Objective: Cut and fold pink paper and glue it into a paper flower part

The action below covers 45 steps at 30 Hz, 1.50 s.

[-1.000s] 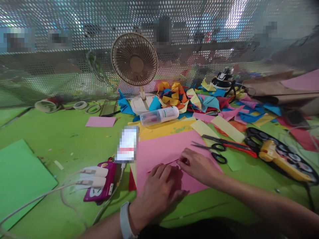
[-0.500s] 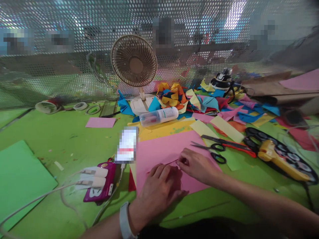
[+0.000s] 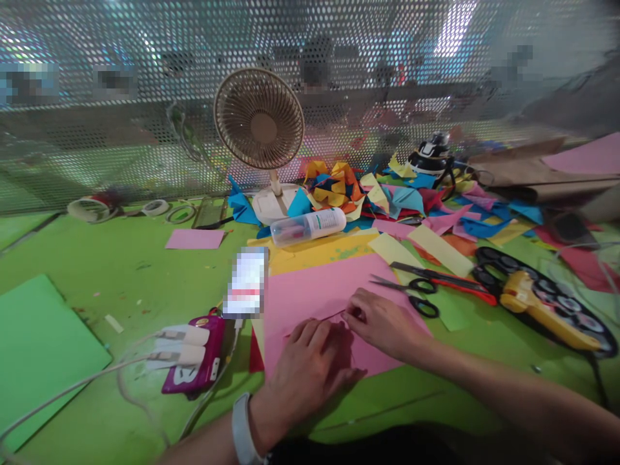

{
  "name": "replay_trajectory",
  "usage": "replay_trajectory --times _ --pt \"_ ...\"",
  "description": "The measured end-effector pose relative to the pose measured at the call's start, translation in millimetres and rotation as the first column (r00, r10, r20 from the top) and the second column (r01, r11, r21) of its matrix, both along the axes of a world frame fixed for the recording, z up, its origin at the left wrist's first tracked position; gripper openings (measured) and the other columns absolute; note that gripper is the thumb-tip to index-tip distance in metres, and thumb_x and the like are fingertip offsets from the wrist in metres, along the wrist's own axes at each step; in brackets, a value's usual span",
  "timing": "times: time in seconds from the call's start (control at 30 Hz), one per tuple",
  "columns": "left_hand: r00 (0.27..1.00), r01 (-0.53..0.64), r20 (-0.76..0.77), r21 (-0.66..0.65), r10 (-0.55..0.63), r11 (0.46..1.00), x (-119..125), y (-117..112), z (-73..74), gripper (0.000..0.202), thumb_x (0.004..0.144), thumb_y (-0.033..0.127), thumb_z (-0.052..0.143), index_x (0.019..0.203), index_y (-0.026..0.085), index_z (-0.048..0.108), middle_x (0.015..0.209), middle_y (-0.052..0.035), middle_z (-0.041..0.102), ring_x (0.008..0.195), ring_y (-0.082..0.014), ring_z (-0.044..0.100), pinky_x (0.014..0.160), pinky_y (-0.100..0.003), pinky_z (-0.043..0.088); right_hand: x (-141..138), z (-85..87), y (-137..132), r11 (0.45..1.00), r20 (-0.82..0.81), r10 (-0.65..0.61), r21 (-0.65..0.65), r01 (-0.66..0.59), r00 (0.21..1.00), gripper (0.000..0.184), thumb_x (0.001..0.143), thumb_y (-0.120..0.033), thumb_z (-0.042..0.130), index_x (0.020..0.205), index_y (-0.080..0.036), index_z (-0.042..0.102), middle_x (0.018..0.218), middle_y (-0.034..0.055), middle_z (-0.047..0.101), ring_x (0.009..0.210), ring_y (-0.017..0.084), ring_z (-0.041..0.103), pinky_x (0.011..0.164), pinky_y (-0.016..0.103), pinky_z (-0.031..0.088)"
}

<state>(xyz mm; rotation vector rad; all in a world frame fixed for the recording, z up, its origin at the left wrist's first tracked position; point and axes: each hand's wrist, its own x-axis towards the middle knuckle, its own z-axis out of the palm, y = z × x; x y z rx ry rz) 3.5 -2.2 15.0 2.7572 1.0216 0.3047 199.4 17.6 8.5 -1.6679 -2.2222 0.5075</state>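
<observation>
pink paper (image 3: pixel 305 284), spread flat at lower centre of the frame, beneath both hands. on top, between the fingers, a raised pink edge (image 3: pixel 334 317), seemingly part of a smaller folded piece, mostly hidden. left hand (image 3: pixel 307 361) palm down, fingers lightly bent and resting on the paper; cannot tell about any grip underneath. right hand (image 3: pixel 375 320) half closed, thumb and forefinger curled in at that edge; cannot tell whether pinching it. done already, to judge by the heap at upper centre and right: many folded paper shapes (image 3: pixel 339 187) in orange, blue, yellow and pink. left over, apparently: the piece under the hands, not yet set down, with further folds impossible to count. scissors (image 3: pixel 411 288) right of centre, out of both hands. for writing, just a printed label on the bottle (image 3: pixel 324 223) at centre, too small to read; screen of the phone (image 3: pixel 245 282) left of that, blurred into blocks; no legible brand on the fan (image 3: pixel 264 128) at upper centre or the purple power strip (image 3: pixel 208 361) at lower left.
</observation>
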Motion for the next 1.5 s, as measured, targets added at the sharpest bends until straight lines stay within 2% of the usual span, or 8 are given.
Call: replay_trajectory --times 0.43,0.67,1.03,1.37,1.5 --pt "1.0 -0.004 -0.003 0.02 0.004 1.0 1 -1 -4.0 0.05 0.088 0.056 0.042 0.113 0.014 0.053 0.111 -0.0113 0.055 0.1 -0.0285 0.05 0.086 -0.047 0.043 -1 -2.0 0 1.0 0.029 -0.005 0.024 0.005 1.0 0.015 0.087 -0.027 0.05 0.075 -0.021 0.053 0.077 -0.0022 0.059 0.067 0.012 0.055 0.058 0.025 0.034" --pt "1.0 0.004 -0.016 0.03 -0.003 1.0 3 -1 -5.7 0.051 0.088 0.054 0.044 0.116 0.012 0.052 0.11 -0.0111 0.056 0.1 -0.0278 0.049 0.089 -0.046 0.041 -1 -5.3 -3 0.997 0.052 0.013 0.077 -0.017 0.999 0.005 0.086 -0.025 0.052 0.084 -0.02 0.053 0.081 0.0003 0.058 0.075 0.017 0.056 0.066 0.028 0.039" --pt "1.0 0.023 -0.004 0.088 -0.023 0.996 4 -1 -5.4 0.055 0.087 0.056 0.043 0.117 0.011 0.052 0.112 -0.0125 0.056 0.102 -0.0283 0.049 0.092 -0.047 0.04 2 -7.3 -2 0.989 0.046 0.094 0.107 -0.098 0.995 0.012 0.091 -0.03 0.049 0.085 -0.02 0.053 0.083 0.0023 0.059 0.08 0.018 0.057 0.073 0.03 0.042" --pt "1.0 -0.007 0.004 0.089 0.006 0.996 4 -2 -6.4 0.054 0.088 0.055 0.044 0.118 0.011 0.052 0.115 -0.0123 0.057 0.105 -0.0285 0.051 0.096 -0.046 0.039 0 -13.2 -3 0.978 0.185 0.107 0.158 -0.137 0.977 0.01 0.092 -0.026 0.046 0.088 -0.019 0.053 0.086 0.0045 0.059 0.083 0.02 0.056 0.077 0.032 0.039" --pt "0.999 0.032 0.029 0.125 -0.036 0.992 2 -3 -6.4 0.054 0.088 0.053 0.045 0.117 0.009 0.054 0.117 -0.0142 0.058 0.108 -0.0292 0.051 0.097 -0.046 0.039 -1 -14.6 -3 0.975 0.213 0.107 0.172 -0.145 0.971 0.012 0.093 -0.025 0.044 0.088 -0.019 0.053 0.086 0.0048 0.059 0.082 0.02 0.056 0.076 0.033 0.039"
